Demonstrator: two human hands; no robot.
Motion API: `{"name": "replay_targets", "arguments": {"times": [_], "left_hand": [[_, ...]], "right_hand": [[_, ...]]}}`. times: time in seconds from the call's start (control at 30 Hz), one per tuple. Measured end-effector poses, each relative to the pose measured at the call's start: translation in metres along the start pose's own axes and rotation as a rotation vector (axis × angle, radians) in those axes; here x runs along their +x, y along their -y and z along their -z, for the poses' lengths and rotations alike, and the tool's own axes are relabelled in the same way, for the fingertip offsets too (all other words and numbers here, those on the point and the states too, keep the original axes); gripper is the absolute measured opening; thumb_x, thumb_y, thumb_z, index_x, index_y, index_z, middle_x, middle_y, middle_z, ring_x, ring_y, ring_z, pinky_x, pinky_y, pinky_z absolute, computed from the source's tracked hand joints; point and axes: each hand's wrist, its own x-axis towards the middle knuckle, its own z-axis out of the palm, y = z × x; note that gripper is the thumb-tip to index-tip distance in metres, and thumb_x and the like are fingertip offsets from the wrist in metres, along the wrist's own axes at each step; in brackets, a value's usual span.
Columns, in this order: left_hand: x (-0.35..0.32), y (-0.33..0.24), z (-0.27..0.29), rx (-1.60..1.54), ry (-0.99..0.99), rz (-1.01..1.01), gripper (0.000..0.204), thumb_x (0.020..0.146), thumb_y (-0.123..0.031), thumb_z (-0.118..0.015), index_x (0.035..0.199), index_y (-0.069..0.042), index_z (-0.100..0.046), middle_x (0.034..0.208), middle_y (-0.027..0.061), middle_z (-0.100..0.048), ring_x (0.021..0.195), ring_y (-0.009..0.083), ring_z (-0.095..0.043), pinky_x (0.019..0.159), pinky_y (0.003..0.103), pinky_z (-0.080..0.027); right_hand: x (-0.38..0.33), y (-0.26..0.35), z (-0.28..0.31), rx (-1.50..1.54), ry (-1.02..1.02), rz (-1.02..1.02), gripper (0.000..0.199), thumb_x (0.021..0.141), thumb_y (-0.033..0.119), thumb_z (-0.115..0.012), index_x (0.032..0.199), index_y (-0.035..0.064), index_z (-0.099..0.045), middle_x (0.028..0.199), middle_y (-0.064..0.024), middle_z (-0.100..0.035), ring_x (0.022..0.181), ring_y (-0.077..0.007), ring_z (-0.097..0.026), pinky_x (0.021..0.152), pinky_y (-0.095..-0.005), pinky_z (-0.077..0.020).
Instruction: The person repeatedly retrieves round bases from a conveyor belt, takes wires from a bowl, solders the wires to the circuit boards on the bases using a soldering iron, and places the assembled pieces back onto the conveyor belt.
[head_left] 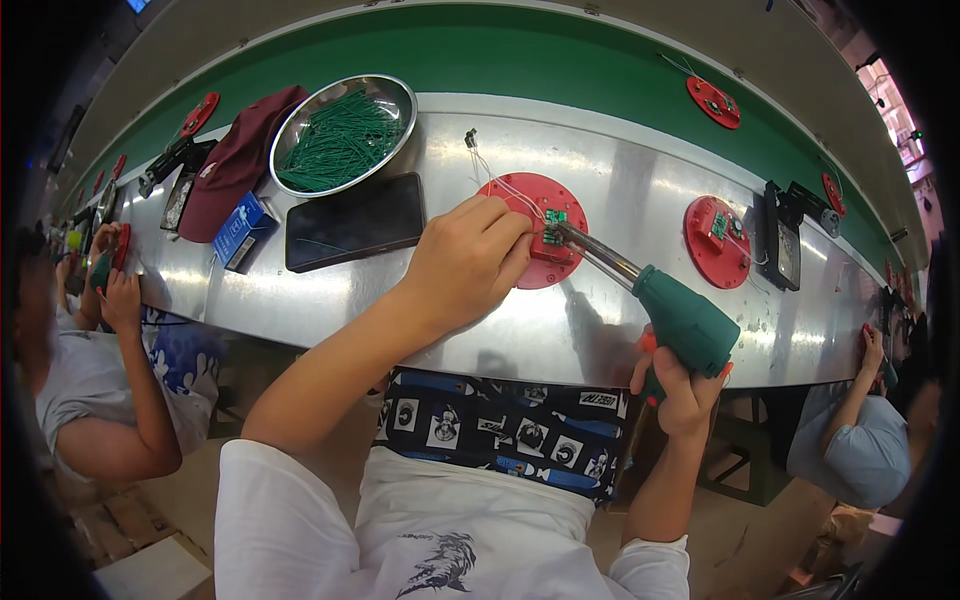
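A small green circuit board sat on a red round fixture at the middle of the steel bench. The left hand rested on the fixture's left side, fingertips pinched together at the board, probably on a thin wire, though it was too fine to tell. The right hand was wrapped tight around the green handle of a soldering iron, whose tip touched the board. A second red fixture lay to the right. Left of the hands lay a dark phone, and beyond it a steel bowl of green wires and a maroon cap.
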Motion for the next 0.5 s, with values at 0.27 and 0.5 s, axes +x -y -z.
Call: {"name": "replay_targets", "arguments": {"times": [0.27, 0.5], "left_hand": [[-0.001, 0.002, 0.000, 0.009, -0.002, 0.010, 0.009, 0.079, -0.003, -0.070, 0.086, -0.002, -0.064, 0.079, 0.0126, -0.061, 0.071, 0.0315, -0.060, 0.064, 0.040, -0.050], [-0.001, 0.002, -0.001, -0.007, -0.009, 0.000, 0.009, 0.080, -0.003, -0.070, 0.087, -0.002, -0.064, 0.080, 0.0127, -0.061, 0.072, 0.0317, -0.061, 0.065, 0.040, -0.050]], "right_hand": [[0.008, -0.002, -0.002, 0.176, -0.040, -0.027, 0.037, 0.091, 0.012, -0.056, 0.123, -0.0086, -0.055, 0.092, -0.0167, -0.065, 0.053, -0.0189, -0.060, 0.046, -0.0284, -0.0458], [0.006, -0.016, 0.003, 0.218, -0.169, 0.137, 0.050, 0.096, 0.022, -0.055, 0.133, -0.0101, -0.044, 0.099, -0.0253, -0.059, 0.046, -0.0247, -0.057, 0.037, -0.0303, -0.0464]]}}
